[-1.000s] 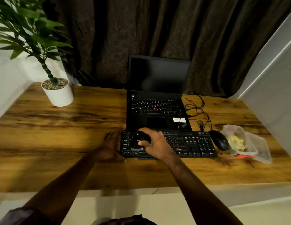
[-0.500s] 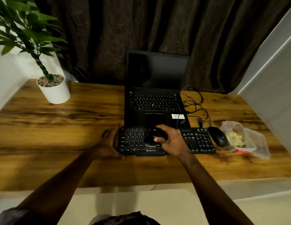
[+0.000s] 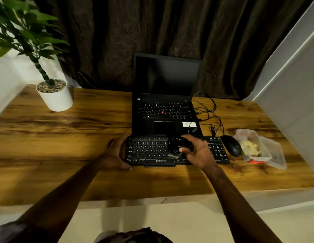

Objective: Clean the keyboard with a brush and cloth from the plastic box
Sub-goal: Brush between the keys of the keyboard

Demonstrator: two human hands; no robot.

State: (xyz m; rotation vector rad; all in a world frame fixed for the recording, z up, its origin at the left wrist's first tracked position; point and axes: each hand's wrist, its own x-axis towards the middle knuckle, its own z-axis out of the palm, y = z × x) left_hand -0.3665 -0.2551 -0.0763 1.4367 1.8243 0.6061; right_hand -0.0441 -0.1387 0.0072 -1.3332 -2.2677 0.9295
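Plainly, the flat black keyboard (image 3: 152, 151) with small pale-lettered keys lies on a glossy wood-grain table (image 3: 65, 137), streaked amber and dark brown. The left hand (image 3: 115, 155) grips the keyboard's left end, thumb along its near corner and fingers curled round its far corner. The right hand (image 3: 198, 151) is over the keyboard's middle, clenched round a small dark brush (image 3: 175, 152). The brush's pale bristles point down and left from the fingers onto the letter keys.

Touching the keyboard's far edge stands an open matte black laptop (image 3: 165, 109) with a dark screen. Just right of the keyboard sits a smooth rounded black mouse (image 3: 230, 145). Beyond the mouse is the clear, thin-walled plastic box (image 3: 264, 151), which holds a crumpled yellowish cloth (image 3: 250, 148). Thin black cables (image 3: 210, 111) tangle behind the keyboard's right end. Far to the keyboard's left, a round white pot (image 3: 55, 97) topped with pebbles holds a leafy plant. A creased dark brown curtain (image 3: 152, 32) hangs behind the table.
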